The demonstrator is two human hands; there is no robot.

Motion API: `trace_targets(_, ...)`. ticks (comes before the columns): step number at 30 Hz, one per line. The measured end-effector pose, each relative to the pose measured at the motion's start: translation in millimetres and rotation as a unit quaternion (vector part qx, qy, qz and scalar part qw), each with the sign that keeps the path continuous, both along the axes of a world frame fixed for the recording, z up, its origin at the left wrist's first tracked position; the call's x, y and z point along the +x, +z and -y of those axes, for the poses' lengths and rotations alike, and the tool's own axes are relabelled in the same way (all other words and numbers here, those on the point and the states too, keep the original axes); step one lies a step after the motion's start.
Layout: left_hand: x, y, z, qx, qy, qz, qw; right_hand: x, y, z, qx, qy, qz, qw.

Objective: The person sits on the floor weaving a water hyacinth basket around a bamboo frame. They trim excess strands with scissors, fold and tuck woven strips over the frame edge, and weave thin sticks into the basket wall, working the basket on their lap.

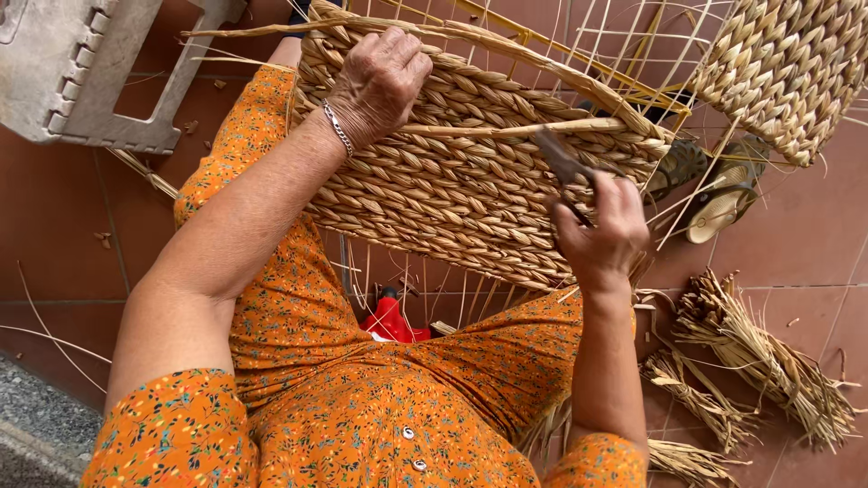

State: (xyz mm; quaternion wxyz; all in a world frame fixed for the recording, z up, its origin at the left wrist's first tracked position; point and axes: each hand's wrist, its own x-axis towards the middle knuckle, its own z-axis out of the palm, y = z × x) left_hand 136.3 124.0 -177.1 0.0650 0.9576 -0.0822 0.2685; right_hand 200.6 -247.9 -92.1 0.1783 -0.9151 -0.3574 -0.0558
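My left hand [380,81], fingers curled together, grips the top edge of the half-woven tan braided-straw basket panel [452,190] resting on my lap at the frame's centre. My right hand [601,230] is closed around dark rusty metal scissors [565,163], their blades pointing up-left, long axis diagonal, tips touching the weave just below a loose pale straw strand [506,129] lying horizontally. The right hand is nearer that strand.
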Motion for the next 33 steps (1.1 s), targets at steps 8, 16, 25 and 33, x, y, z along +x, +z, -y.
trace_targets(8, -3.3, 2.3, -2.0, -0.049, 0.003, -0.062, 0.997, 40.0, -15.8, -91.4, -0.077, 0.157, 0.068, 0.982)
trace_targets(16, -6.1, 3.9, 1.2, -0.069, 0.005, -0.058, 0.996, 47.4, -31.1, -113.3, -0.114, 0.191, 0.117, 0.968)
trace_targets(25, -1.9, -3.5, 1.1, -0.123, 0.031, -0.054, 0.990, 52.7, -47.9, -110.0, -0.137, 0.223, 0.057, 0.964)
trace_targets(33, -51.7, 19.2, -78.4, -0.167, 0.079, -0.012, 0.983, 40.1, -26.8, -54.2, -0.056, 0.158, 0.046, 0.985)
